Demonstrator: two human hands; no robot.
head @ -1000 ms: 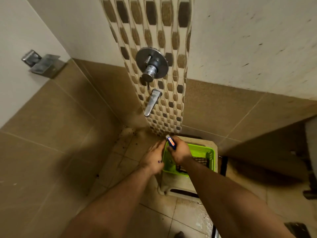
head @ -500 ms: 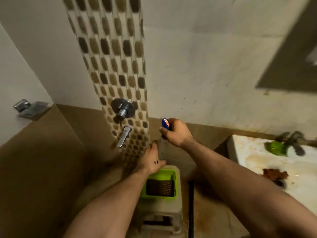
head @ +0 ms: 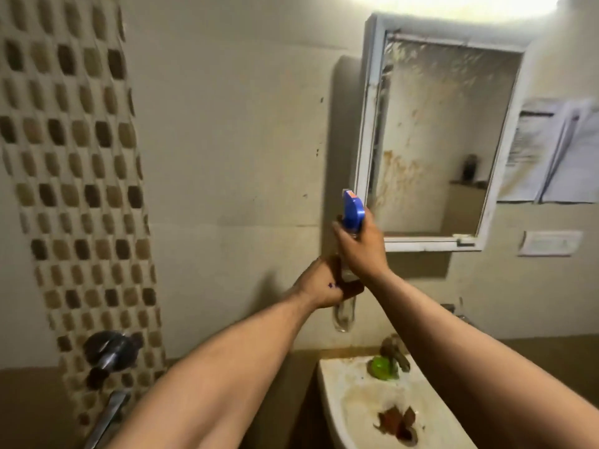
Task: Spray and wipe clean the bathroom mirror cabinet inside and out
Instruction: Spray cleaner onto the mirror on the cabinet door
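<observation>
You are curling your right hand (head: 359, 251) round the spray bottle (head: 352, 210) neck while your left hand (head: 319, 288) is gripping its body lower down, steadying the nozzle just below the stained mirror cabinet (head: 444, 147) at its lower left corner, probably for spraying.

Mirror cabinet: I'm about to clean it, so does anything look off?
Yes. Its mirror glass carries whitish splatter near the top and rusty brown streaks at lower left; the sink below is brown-stained too.

Dim, motion-blurred (glare overhead)
</observation>
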